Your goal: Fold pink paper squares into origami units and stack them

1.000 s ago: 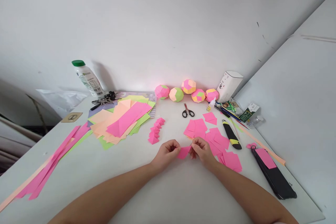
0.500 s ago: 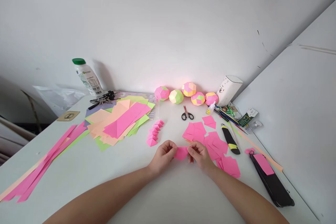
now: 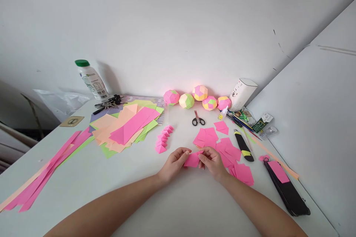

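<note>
A small pink piece of paper (image 3: pixel 191 160) is stretched between my two hands, low over the white table. My left hand (image 3: pixel 175 162) pinches its left side between thumb and fingers. My right hand (image 3: pixel 210 162) is closed on its right side, where the upper edge looks bent over. Just beyond my left hand lies a row of folded pink paper pieces (image 3: pixel 164 139). Cut pink paper pieces (image 3: pixel 207 137) are spread beside and behind my right hand, some overlapping.
Scissors (image 3: pixel 198 118) lie ahead, before several faceted paper balls (image 3: pixel 186 101) along the wall. A utility knife (image 3: pixel 244 146) and black case (image 3: pixel 289 192) are at right, near a glue bottle (image 3: pixel 223 113). Coloured sheets (image 3: pixel 130 126), keys (image 3: pixel 109 103) and a white bottle (image 3: pixel 93 81) stand left.
The pink paper has turned slightly in my hands, its right side now higher and its top edge bent. Both hands stay in nearly the same place.
</note>
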`<action>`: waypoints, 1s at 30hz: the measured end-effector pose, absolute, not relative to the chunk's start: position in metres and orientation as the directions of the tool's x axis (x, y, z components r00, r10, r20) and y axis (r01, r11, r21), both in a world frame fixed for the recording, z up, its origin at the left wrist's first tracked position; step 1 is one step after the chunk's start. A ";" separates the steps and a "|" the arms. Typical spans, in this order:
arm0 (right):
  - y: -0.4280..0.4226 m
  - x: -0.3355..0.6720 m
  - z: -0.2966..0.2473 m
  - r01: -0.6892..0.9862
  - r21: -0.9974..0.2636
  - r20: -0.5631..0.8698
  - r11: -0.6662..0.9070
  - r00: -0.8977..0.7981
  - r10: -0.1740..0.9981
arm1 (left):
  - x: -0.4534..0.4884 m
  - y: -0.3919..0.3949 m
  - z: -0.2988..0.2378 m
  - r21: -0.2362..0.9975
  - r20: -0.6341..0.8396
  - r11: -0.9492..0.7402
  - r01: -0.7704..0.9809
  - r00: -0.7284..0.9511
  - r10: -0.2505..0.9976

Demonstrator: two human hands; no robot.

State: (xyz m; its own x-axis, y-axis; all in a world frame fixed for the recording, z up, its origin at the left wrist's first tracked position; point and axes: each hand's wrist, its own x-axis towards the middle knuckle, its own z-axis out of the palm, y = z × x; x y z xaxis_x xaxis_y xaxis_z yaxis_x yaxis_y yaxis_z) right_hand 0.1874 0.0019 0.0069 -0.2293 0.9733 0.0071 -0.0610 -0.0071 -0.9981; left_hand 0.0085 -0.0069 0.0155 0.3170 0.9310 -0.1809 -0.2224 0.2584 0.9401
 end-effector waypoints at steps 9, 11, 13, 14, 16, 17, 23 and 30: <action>0.003 0.189 0.000 0.015 -0.999 -0.035 -0.032 -0.251 0.967 | 0.004 -0.001 0.015 0.896 -0.211 0.301 -0.327 0.284 0.935; 0.002 0.189 0.001 0.037 -0.998 -0.054 -0.045 -0.272 0.961 | 0.004 0.000 0.013 0.879 -0.216 0.313 -0.359 0.284 0.934; 0.001 0.189 0.004 0.044 -0.997 -0.074 -0.064 -0.293 0.953 | 0.004 0.001 0.011 0.871 -0.209 0.311 -0.379 0.287 0.935; 0.001 0.189 0.006 0.041 -0.996 -0.083 -0.074 -0.301 0.950 | 0.004 0.001 0.010 0.871 -0.203 0.307 -0.384 0.288 0.936; 0.000 0.189 0.008 0.032 -0.995 -0.097 -0.092 -0.310 0.946 | 0.004 0.001 0.008 0.865 -0.190 0.303 -0.399 0.299 0.935; 0.000 0.189 0.009 0.026 -0.995 -0.100 -0.097 -0.313 0.944 | 0.004 0.001 0.008 0.864 -0.180 0.300 -0.404 0.307 0.934; 0.001 0.190 0.009 0.009 -0.997 -0.080 -0.082 -0.360 0.929 | 0.005 -0.001 0.008 0.919 -0.093 0.220 -0.327 0.361 0.928; 0.001 0.189 0.009 0.012 -0.997 -0.071 -0.072 -0.362 0.930 | 0.005 -0.002 0.012 0.934 -0.070 0.195 -0.299 0.383 0.921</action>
